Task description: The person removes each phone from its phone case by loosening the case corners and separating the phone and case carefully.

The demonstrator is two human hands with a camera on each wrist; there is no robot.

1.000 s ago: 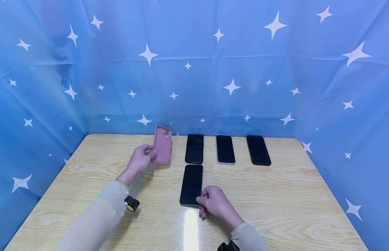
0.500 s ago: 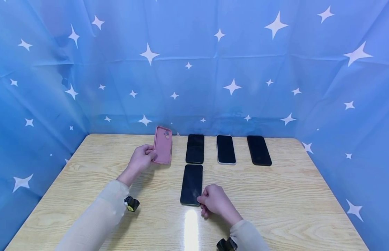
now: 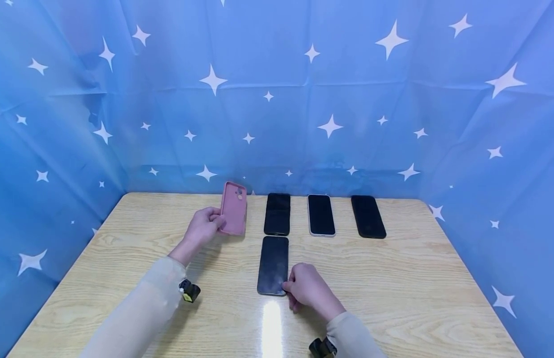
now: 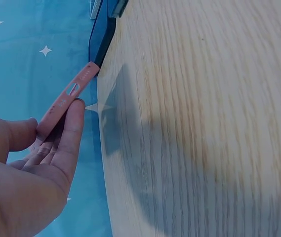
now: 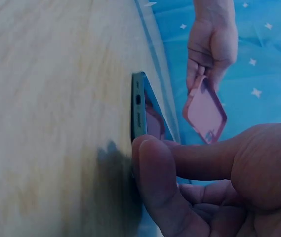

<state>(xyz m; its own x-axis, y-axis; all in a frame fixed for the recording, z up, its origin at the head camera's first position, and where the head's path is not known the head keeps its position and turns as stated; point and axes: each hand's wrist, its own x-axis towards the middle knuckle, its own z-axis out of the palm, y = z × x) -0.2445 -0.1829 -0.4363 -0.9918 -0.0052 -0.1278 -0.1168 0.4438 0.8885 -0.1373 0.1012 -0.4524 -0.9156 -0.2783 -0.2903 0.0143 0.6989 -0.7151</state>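
Observation:
My left hand pinches the lower left edge of a pink phone case, its bare inside and camera cutout facing me. The left wrist view shows the case edge-on, between thumb and fingers, with a slot in its side. Nearer to me, a dark smartphone lies screen up on the wooden table. The thumb and fingers of my right hand pinch its lower right corner. From the right wrist, the charging port shows in the phone's end, close over the tabletop.
Along the back edge lie a black phone, a white-edged phone and another black phone. The first sits just beyond the gripped phone. A blue curtain with white stars hangs behind and at both sides.
The gripped phone's screen has turned from black to a greyer reflection, as its near edge tips slightly. Both hands keep their grips and have barely moved.

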